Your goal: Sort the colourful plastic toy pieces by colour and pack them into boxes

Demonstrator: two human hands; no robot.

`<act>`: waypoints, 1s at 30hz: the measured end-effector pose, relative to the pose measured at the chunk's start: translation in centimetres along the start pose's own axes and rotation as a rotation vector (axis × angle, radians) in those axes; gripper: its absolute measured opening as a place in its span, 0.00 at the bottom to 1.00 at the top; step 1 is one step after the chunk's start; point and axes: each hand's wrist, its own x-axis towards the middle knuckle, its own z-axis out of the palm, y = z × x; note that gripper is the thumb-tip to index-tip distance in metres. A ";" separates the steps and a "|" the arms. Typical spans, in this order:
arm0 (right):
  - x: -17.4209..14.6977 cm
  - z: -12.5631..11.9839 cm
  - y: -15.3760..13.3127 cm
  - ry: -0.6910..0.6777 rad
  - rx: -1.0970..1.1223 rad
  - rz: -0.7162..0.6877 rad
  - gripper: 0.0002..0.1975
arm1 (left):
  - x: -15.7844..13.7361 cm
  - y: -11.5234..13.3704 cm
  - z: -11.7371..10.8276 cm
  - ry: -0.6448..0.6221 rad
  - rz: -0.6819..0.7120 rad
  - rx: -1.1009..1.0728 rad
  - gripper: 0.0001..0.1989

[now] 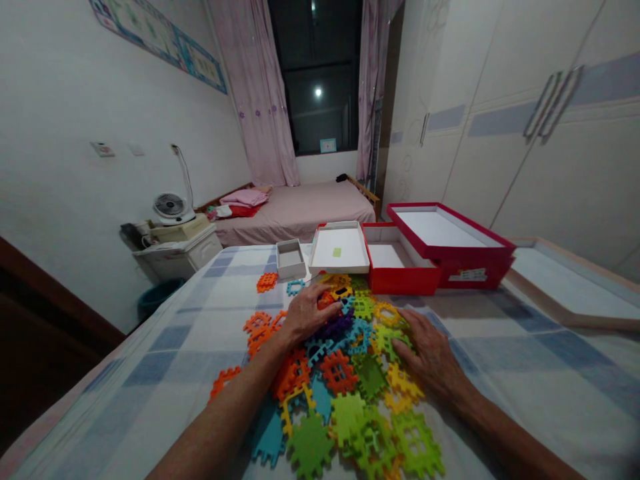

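Observation:
A heap of toothed plastic building pieces lies on the bed-like checked surface in front of me. My left hand (306,315) reaches over the heap's upper left, thumb and fingers apart, above an orange piece (326,300) and a dark purple piece (338,324). Against the right edge rests my right hand (429,348), fingers spread and thumb touching a light green piece (389,337). Closer to me are a dark green piece (310,445), a blue piece (268,430) and a windowed light green piece (416,441). Some orange pieces (258,327) lie left of my left arm.
Behind the heap stand a small grey box (291,275), a white tray-like lid (340,261), a red box (403,281) and a larger dark red box (467,277). A shallow pale box lid (560,321) is at right. An orange piece (267,282) and a blue frame (295,287) lie apart.

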 end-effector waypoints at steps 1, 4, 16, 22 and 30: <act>0.0 0.0 0.2 0.003 -0.010 0.013 0.26 | 0.1 0.5 0.2 -0.003 0.016 0.002 0.24; 0.0 -0.2 0.7 0.010 -0.030 0.031 0.26 | 0.6 1.9 0.7 -0.004 0.074 0.015 0.25; 0.6 -1.2 0.5 0.117 0.041 0.043 0.23 | 0.8 9.2 2.5 -0.042 0.492 0.069 0.31; 4.3 -2.3 -2.1 -0.001 0.028 -0.164 0.21 | 0.4 0.0 -2.4 0.108 -0.006 0.205 0.17; 11.9 2.7 -6.0 -0.267 0.036 -0.169 0.23 | 1.4 -13.2 -4.8 0.105 -0.416 0.375 0.24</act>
